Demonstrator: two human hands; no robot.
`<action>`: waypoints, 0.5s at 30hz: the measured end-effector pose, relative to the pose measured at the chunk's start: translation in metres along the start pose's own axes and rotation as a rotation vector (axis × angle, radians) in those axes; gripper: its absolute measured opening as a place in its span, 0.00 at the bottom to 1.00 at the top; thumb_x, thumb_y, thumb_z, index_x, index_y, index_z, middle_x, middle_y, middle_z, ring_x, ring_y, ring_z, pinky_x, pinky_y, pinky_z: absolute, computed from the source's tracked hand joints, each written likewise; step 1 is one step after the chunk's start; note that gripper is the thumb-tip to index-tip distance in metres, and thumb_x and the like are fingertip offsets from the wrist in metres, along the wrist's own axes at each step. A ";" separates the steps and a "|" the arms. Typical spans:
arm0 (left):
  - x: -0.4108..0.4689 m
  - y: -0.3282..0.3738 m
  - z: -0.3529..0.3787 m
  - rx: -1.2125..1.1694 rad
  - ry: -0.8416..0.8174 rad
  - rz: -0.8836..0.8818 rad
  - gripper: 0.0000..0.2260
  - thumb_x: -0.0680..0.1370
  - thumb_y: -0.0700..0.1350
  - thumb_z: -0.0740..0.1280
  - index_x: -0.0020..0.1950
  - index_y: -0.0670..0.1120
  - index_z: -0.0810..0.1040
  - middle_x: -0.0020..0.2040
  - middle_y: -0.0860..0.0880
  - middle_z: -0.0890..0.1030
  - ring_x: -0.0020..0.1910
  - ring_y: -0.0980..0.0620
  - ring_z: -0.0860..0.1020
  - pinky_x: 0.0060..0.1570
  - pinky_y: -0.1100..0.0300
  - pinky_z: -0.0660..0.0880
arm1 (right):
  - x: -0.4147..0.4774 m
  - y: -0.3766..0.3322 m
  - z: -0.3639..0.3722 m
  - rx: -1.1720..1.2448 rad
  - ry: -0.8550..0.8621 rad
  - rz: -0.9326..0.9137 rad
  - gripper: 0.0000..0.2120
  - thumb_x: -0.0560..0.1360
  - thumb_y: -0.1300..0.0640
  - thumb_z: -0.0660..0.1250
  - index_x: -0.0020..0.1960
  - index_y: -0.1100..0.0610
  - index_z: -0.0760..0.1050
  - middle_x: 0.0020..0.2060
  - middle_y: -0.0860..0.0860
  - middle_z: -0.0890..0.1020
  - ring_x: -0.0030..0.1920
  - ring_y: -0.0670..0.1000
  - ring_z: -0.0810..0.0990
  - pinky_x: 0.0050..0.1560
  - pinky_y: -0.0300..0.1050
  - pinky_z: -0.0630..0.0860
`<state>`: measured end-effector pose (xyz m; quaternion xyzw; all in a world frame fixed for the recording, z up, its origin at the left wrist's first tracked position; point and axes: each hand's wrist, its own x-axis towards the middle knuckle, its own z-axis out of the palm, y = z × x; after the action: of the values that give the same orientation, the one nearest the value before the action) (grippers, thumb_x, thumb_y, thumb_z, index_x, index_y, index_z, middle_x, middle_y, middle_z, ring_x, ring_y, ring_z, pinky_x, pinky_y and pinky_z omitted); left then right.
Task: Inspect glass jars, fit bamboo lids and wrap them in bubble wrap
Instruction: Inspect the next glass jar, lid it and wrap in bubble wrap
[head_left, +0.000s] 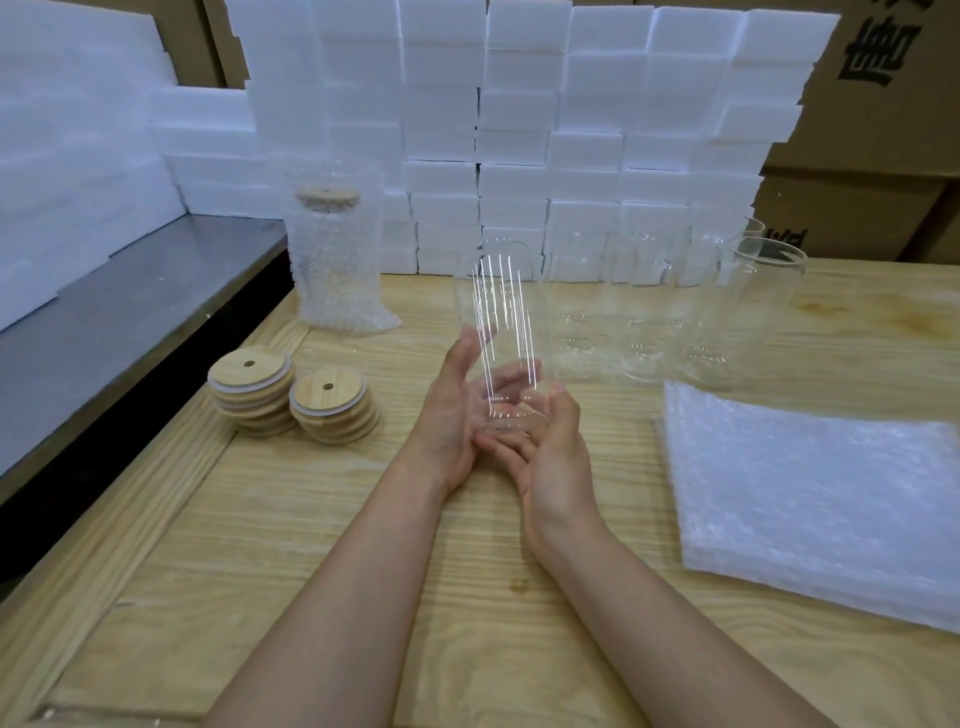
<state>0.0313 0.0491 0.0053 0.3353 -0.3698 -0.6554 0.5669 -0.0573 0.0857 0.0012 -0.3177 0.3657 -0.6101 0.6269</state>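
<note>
Far left: one bubble-wrapped glass jar with a bamboo lid (336, 254) stands finished at the table's far edge, beside the grey metal side bench (130, 312). Nearer, two short stacks of round bamboo lids (291, 397) sit side by side on the pale wooden table (322, 545), left of your hands.

Centre: step in hand reads as inspection. You hold one clear cylindrical glass jar (496, 322) upright above the table, mouth up, no lid on it.
- Your left hand (454, 415) has its thumb up the near-left wall and its fingers, fairly straight, showing through the glass from behind. The hold is loose.
- Your right hand (558, 452) cups the base, fingers curled underneath and thumb against the lower right wall.

Right: a row of empty clear glass jars (675, 312) waits in front of the wall of white foam blocks (519, 130). A stack of white bubble-wrap sheets (810, 499) lies near right.

Progress, as a judgement: early, one jar done and several to go.

Next move calls for:
- the right hand alone to take the jar, or the jar set down;
- the left hand to reach left for the top lid of the nearer stack;
- the lid seated level on the rim before you go to the wrap.

Bare glass held by its base may slip.
</note>
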 end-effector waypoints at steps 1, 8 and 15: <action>0.000 0.000 0.000 0.007 0.022 0.016 0.27 0.69 0.64 0.64 0.66 0.54 0.73 0.48 0.45 0.84 0.44 0.48 0.81 0.44 0.55 0.77 | 0.000 0.001 0.000 -0.051 0.024 -0.013 0.12 0.80 0.50 0.55 0.55 0.55 0.73 0.43 0.54 0.82 0.37 0.47 0.82 0.39 0.42 0.80; -0.001 0.002 -0.001 -0.115 0.013 0.096 0.35 0.61 0.59 0.74 0.67 0.56 0.70 0.48 0.42 0.79 0.48 0.48 0.83 0.43 0.52 0.80 | -0.003 -0.002 -0.002 -0.404 0.008 -0.373 0.26 0.70 0.44 0.72 0.59 0.35 0.59 0.60 0.48 0.65 0.53 0.43 0.75 0.49 0.34 0.75; 0.001 0.000 0.001 -0.111 0.004 0.079 0.48 0.49 0.64 0.81 0.66 0.60 0.70 0.53 0.43 0.77 0.52 0.46 0.83 0.48 0.54 0.80 | -0.004 -0.001 -0.003 -0.498 0.000 -0.421 0.27 0.69 0.56 0.75 0.55 0.38 0.61 0.59 0.52 0.66 0.52 0.43 0.73 0.54 0.41 0.76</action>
<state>0.0300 0.0486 0.0059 0.2900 -0.3448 -0.6513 0.6106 -0.0604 0.0894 0.0005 -0.5298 0.4300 -0.6184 0.3898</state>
